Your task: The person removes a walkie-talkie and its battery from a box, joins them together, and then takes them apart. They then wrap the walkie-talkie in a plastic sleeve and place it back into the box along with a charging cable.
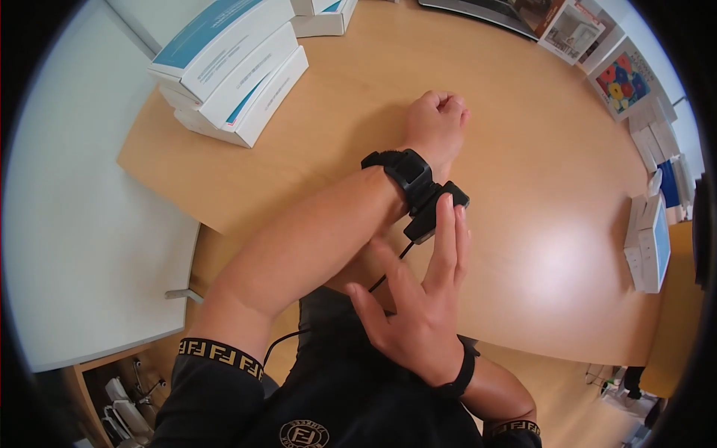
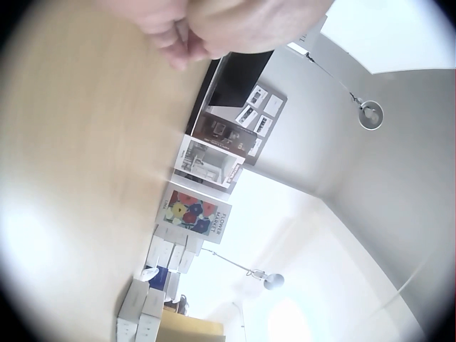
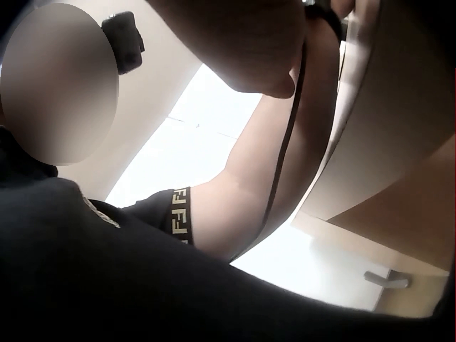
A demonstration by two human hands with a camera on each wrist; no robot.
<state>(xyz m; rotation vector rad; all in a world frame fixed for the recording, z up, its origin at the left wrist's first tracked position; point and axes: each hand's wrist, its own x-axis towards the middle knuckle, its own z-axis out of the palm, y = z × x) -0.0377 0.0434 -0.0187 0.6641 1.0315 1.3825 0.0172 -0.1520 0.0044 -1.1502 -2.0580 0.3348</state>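
In the head view my left hand (image 1: pixel 437 127) is held over the wooden table, its fingers curled into a loose fist with nothing in it. Around that wrist sits a black strap (image 1: pixel 409 173) with a small black camera (image 1: pixel 437 214) and a cable. My right hand (image 1: pixel 426 317) is below it, fingers mostly straight and spread, fingertips at the camera's edge; whether they press on it I cannot tell. The left wrist view has the curled left hand (image 2: pixel 242 21) at its top. In the right wrist view the right hand (image 3: pixel 246 50) is dark, beside the left forearm (image 3: pixel 249 157).
White boxes with blue panels (image 1: pixel 231 67) are stacked at the table's back left. A laptop (image 1: pixel 485 13) stands at the back, with a flower picture box (image 1: pixel 621 81) and other boxes along the right edge. Small white boxes (image 1: pixel 647 243) stand farther down the right side.
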